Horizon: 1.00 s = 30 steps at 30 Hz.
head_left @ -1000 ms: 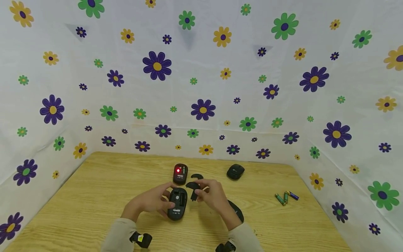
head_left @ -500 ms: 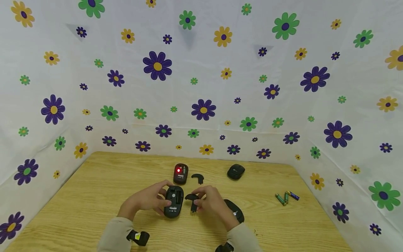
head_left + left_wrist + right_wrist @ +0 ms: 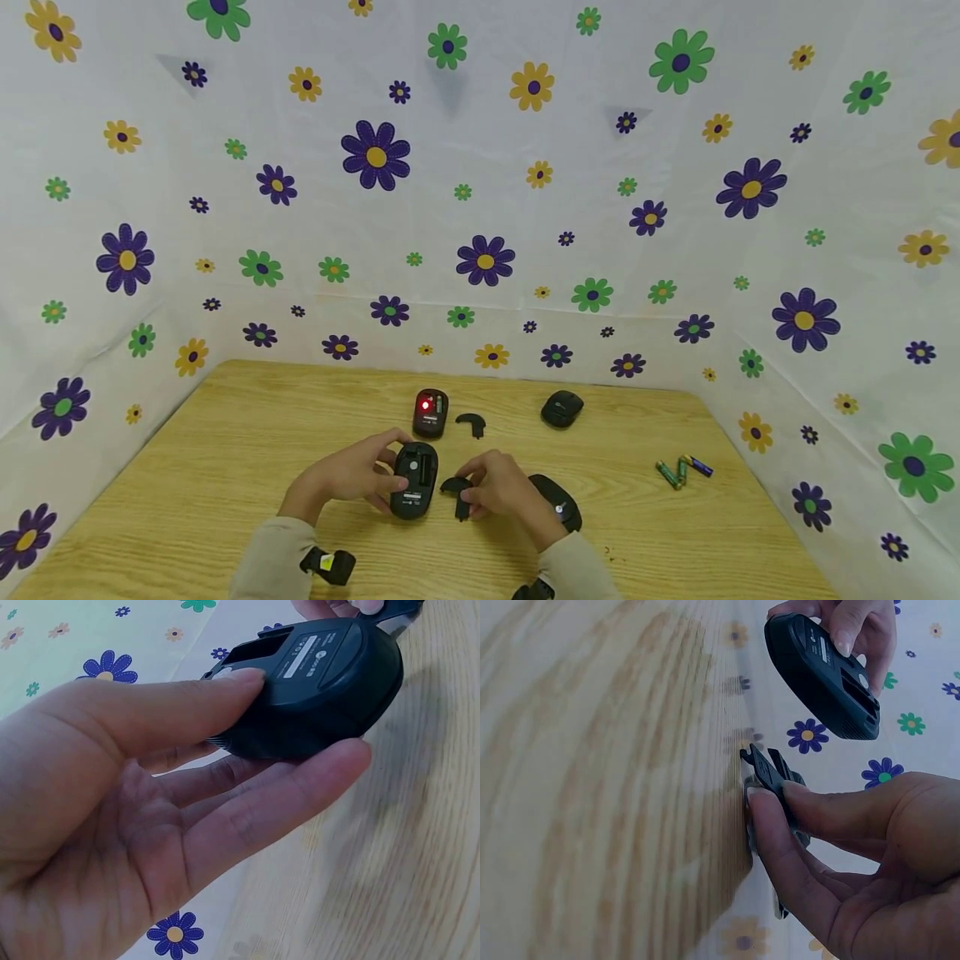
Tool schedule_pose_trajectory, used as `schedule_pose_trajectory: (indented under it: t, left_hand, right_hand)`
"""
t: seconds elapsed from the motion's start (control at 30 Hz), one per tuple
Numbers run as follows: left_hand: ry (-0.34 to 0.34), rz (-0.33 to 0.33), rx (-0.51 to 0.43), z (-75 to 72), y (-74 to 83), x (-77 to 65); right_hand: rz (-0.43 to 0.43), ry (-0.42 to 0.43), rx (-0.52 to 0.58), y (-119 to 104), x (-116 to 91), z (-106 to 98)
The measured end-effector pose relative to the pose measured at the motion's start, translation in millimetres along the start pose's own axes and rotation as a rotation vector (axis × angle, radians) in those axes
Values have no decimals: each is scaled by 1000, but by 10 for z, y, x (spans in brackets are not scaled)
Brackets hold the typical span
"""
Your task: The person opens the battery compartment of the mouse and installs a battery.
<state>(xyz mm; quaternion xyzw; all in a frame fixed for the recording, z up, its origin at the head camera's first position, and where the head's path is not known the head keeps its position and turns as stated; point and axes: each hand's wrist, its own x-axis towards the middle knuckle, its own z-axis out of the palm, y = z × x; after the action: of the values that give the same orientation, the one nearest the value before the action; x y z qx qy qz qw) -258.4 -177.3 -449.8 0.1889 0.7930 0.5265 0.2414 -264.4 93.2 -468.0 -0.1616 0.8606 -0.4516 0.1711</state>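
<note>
My left hand (image 3: pixel 347 478) holds a black computer mouse (image 3: pixel 412 493) with its underside up, thumb on the base and fingers beneath. The long battery slot (image 3: pixel 259 649) in the mouse is uncovered; no battery shows in it. To its right, my right hand (image 3: pixel 501 487) pinches a black curved battery cover (image 3: pixel 455 484) between thumb and fingers, low over the table and apart from the mouse. In the right wrist view the cover (image 3: pixel 763 771) is seen nearly edge-on, partly hidden by the fingertips.
Beyond the hands lie an upturned mouse (image 3: pixel 430 421) with a glowing red light and another cover (image 3: pixel 472 423). A black mouse (image 3: pixel 562 409) stands farther back. Another dark mouse (image 3: pixel 558 502) is partly behind my right forearm. Several batteries (image 3: pixel 682 470) lie at right. Flowered cloth (image 3: pixel 480 208) surrounds the table.
My right hand has brought the cover down and nearer to me, uncovering the view of the other cover. My left hand has shifted slightly left with the mouse.
</note>
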Motion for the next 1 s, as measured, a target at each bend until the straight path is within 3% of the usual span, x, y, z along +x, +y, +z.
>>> schedule_pose_trajectory:
  t: [0.43,1.0]
  left_hand:
    - [2,-11,-5,14,44,-15]
    - [-8,-1,-14,5,26,-16]
  right_hand:
    - [7,-39,-75,-11,-28,-34]
    - [-9,-3,-181,-34,-60,-39]
